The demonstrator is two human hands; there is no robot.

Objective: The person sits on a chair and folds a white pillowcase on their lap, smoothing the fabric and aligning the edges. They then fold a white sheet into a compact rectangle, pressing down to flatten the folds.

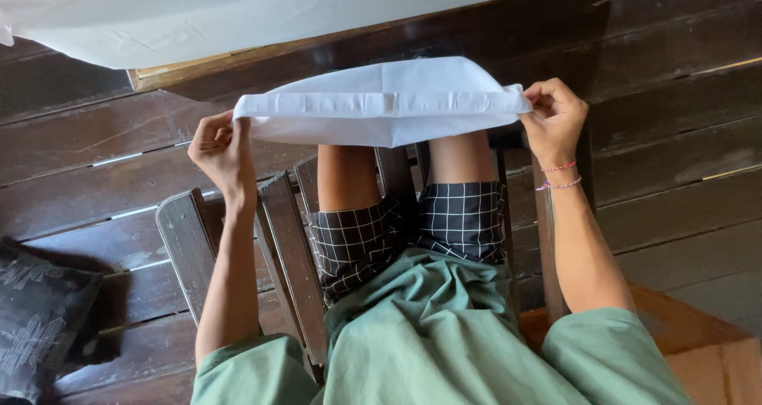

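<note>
White folded cloth (385, 103) held stretched in mid-air between both hands, above the knees. Left hand (218, 147) fingers pinched shut on the left corner; right hand (553, 119) fingers clamped on the right corner. Wooden chair (286, 246) below the fingers, dark plank floor (675, 135) beyond. Likely fault: uneven tension or a loosened pinch, causing one corner to slip and the fold to open.

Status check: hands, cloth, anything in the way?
Left hand and right hand pinch opposite ends of folded white cloth. Cloth stretched level above the knees. Nothing between hands; wooden chair below.
</note>
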